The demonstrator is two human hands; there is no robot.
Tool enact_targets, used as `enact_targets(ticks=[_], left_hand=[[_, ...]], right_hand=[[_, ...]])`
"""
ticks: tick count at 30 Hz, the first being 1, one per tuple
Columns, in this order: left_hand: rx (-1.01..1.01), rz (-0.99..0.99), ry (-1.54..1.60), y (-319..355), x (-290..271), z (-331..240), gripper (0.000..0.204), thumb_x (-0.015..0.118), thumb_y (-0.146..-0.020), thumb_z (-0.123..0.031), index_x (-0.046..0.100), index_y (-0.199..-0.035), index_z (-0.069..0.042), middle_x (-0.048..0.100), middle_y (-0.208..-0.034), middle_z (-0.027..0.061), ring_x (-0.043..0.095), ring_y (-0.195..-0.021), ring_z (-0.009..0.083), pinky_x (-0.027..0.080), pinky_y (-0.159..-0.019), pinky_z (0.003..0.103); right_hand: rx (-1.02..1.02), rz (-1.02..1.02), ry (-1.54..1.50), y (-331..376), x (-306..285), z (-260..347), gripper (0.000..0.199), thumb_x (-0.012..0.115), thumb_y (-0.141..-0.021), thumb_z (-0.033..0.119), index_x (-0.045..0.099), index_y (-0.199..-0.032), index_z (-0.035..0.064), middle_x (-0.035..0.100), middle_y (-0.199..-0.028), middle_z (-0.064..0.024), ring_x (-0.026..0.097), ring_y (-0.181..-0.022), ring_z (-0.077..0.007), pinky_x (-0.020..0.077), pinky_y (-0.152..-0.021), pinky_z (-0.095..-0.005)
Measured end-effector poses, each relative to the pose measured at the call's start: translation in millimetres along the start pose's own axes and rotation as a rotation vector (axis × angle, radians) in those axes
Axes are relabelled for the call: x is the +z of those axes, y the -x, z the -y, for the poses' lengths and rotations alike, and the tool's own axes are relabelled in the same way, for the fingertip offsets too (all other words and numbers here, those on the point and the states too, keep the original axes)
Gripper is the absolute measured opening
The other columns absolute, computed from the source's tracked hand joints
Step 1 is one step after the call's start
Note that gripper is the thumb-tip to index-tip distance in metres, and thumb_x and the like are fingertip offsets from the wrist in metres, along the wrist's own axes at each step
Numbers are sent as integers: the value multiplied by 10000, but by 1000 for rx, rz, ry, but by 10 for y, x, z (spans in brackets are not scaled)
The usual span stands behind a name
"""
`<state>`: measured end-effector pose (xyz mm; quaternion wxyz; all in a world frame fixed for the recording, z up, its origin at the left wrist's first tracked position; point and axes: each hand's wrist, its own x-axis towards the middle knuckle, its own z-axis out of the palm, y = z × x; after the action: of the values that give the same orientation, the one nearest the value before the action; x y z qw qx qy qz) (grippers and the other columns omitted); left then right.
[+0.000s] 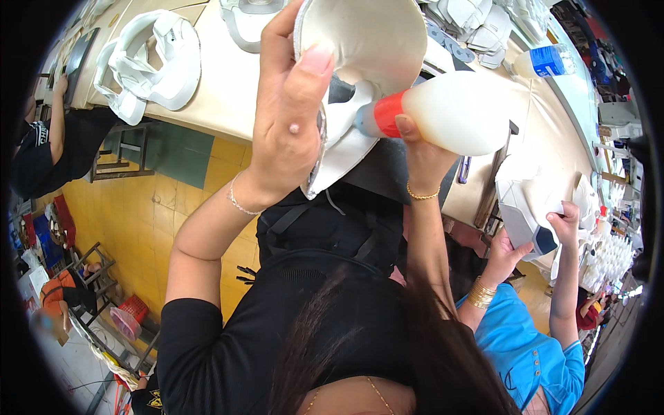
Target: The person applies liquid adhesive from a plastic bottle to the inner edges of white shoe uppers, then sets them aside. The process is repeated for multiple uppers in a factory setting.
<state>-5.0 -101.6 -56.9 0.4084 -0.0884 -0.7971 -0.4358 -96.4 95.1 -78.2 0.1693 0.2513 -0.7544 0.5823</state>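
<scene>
My left hand (289, 121) grips the edge of a white shoe upper (370, 34), holding it raised over the table's edge with its inside turned toward me. In my right hand (427, 164) lies a squeeze bottle (460, 114) with a pale, cloudy body and a red band. The bottle is tipped on its side, and its grey-blue nozzle end points left into the upper. Whether the tip touches the material, I cannot tell. A black bag or apron (332, 232) covers my lap below the upper.
More white uppers (155, 62) lie on the cream table (228, 104) at the left, with stacked white pieces (470, 28) at the far right. A blue-labelled bottle (546, 62) lies near them. At right, a co-worker in blue (529, 339) holds another white upper (522, 200).
</scene>
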Motion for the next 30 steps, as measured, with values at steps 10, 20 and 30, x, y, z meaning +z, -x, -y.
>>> enact_targets(ticks=[10, 20, 30], left_hand=[[-12, -36, -128, 60, -82, -3, 452, 356, -959, 10, 306, -1397, -90, 138, -1498, 227, 339, -1309, 315, 320, -1072, 408], [-336, -178, 256, 55, -40, -115, 410, 321, -1006, -177, 302, -1376, -2, 313, -1421, 166, 418, -1223, 201, 354, -1025, 342], [-477, -270, 333, -159, -121, -464, 488, 350, -955, -225, 285, -1324, 88, 338, -1332, 148, 383, -1202, 202, 293, -1022, 311]], right_hand=[[87, -80, 9, 57, -22, 14, 426, 741, -756, 433, 664, -912, 44, 661, -896, -55, 625, -831, -219, 476, -773, -339], [291, -2, -316, 614, 40, -29, 631, 681, -785, 489, 469, -1117, -4, 558, -1015, -101, 599, -953, -269, 505, -836, -490], [354, -10, -488, 551, 199, 134, 575, 746, -763, 430, 543, -1070, -11, 596, -993, -83, 576, -920, -207, 457, -839, -364]])
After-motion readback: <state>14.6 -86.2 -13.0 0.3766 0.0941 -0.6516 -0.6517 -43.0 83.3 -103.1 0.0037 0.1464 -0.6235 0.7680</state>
